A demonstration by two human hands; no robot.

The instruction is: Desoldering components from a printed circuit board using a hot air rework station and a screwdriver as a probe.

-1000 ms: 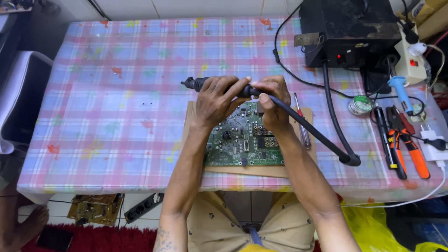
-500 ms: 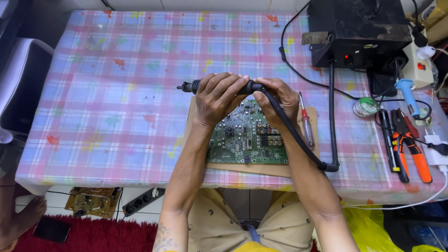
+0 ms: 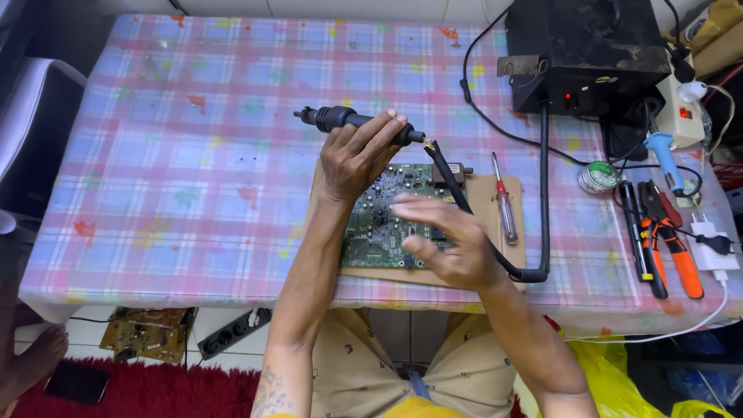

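Open room: wide bare stretch of plaid tablecloth [image 3: 193,155] left of the work; right side crowded w/ tools.
Near edge: circuit board [image 3: 387,224] lies on a cardboard sheet [image 3: 484,205] close to the table's near edge, approx. centre.
Left hand [image 3: 357,155]: fingers wrapped round the black hot-air handpiece [image 3: 340,120], held level above the board's far edge, nozzle pointing left.
Right hand [image 3: 445,240]: open, fingers spread & blurred, hovering over the board's right part; grips nothing.
Hose: black hose [image 3: 542,193] runs from the handpiece, loops near the right hand, goes far to the black station box [image 3: 584,50].
Right of board: screwdriver [image 3: 503,205] on the cardboard; solder reel [image 3: 597,178], orange-handled pliers [image 3: 673,240] beyond.
Floor: red rug [image 3: 147,391], power strip [image 3: 228,334] under the table.
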